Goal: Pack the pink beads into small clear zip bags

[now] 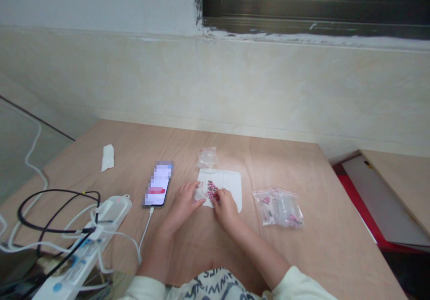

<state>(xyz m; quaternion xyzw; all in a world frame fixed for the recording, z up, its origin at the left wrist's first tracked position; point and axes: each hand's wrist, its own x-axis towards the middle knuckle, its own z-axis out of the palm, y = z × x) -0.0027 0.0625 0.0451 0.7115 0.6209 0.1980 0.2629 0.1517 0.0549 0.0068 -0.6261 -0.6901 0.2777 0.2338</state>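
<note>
A wooden table (208,246) fills the lower half of the frame, set against a pale tiled wall. At the lower left a white power strip (88,241) is seen with black and white cables plugged into it. At the right edge a red and grey board (372,201) is propped beside the table. A clear bag of pink bits (278,208) lies right of centre, well apart from the hands.

In the middle of the frame a white sheet (231,183) is spread flat on the table. The left hand (183,206) is laid on the sheet's left edge, its fingers stretched out and nearly flat, with nothing held. The right hand (225,208) is set just beside it, its fingers curled down onto the small pink and dark pieces (211,189) on the sheet; whether a piece is pinched cannot be told.

A phone (158,184), lit and charging, lies left of the hands. An empty clear bag (207,156) lies just above the sheet, and a folded tissue (108,157) is seen at the upper left of the table.
</note>
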